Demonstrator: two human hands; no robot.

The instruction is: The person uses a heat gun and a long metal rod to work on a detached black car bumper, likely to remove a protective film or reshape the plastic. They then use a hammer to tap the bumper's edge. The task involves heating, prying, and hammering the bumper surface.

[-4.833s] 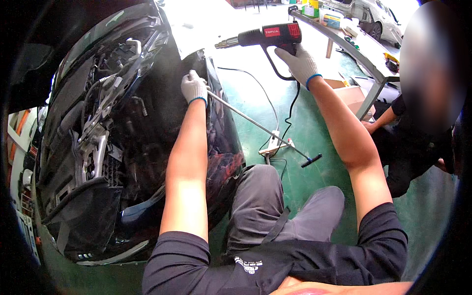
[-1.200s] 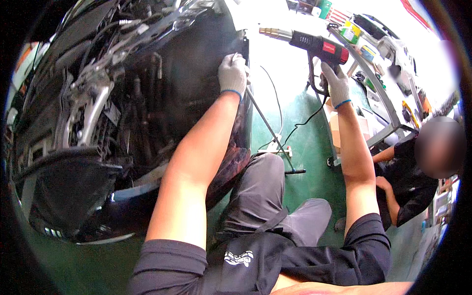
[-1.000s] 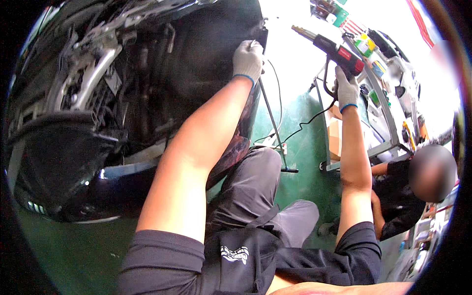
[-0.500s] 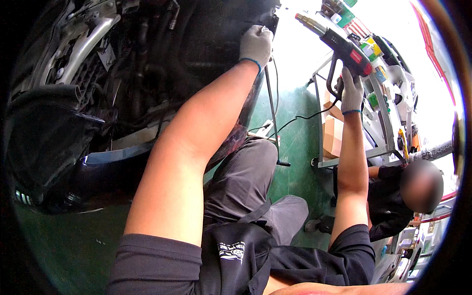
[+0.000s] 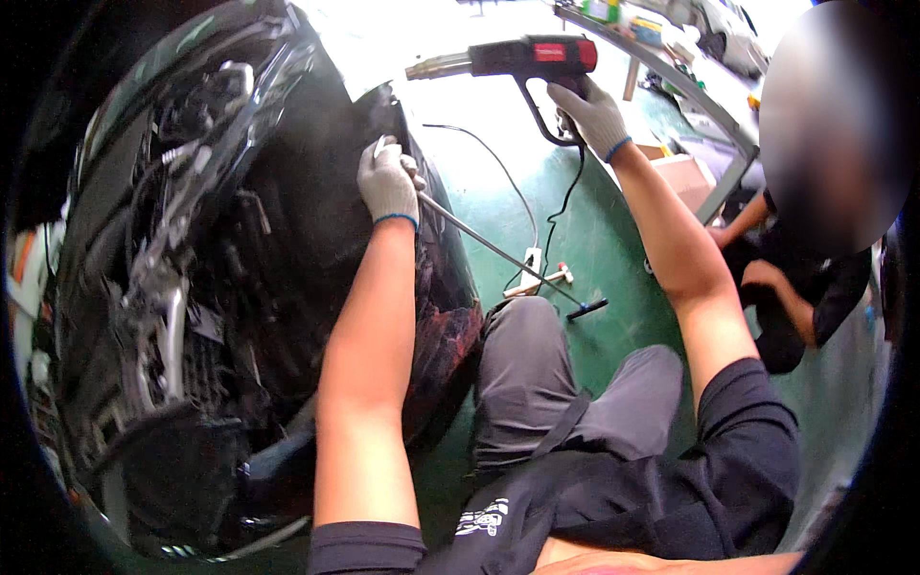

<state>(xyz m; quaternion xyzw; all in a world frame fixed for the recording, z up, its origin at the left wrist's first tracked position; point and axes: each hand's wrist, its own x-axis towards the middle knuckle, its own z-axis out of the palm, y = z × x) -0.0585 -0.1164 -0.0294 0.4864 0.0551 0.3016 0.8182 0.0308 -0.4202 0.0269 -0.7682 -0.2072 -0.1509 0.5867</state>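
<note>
My left hand (image 5: 388, 187), in a pale knit glove with a blue cuff, is closed at the edge of a dark car body panel (image 5: 326, 182). A long metal rod (image 5: 479, 238) with a black T-shaped handle runs from its fingers down to the right, and a bright tip shows above them. In my gloved right hand (image 5: 596, 117) is a black and red heat gun (image 5: 508, 59), gripped by its handle. Its metal nozzle points left towards the panel's far corner, a short way off. Whether the gun's trigger is pressed is hidden.
On the green floor (image 5: 498, 206) lie a hammer (image 5: 565, 275) and a white power strip (image 5: 533, 259), with cords around them. The exposed front of the car (image 5: 172, 326) fills the left. A person (image 5: 800, 297) crouches at the right beside a grey metal cart (image 5: 733, 153).
My view has turned, so the car shows more fully. The heat gun has swung level, its nozzle nearer the panel corner. The rod now slants from my left hand.
</note>
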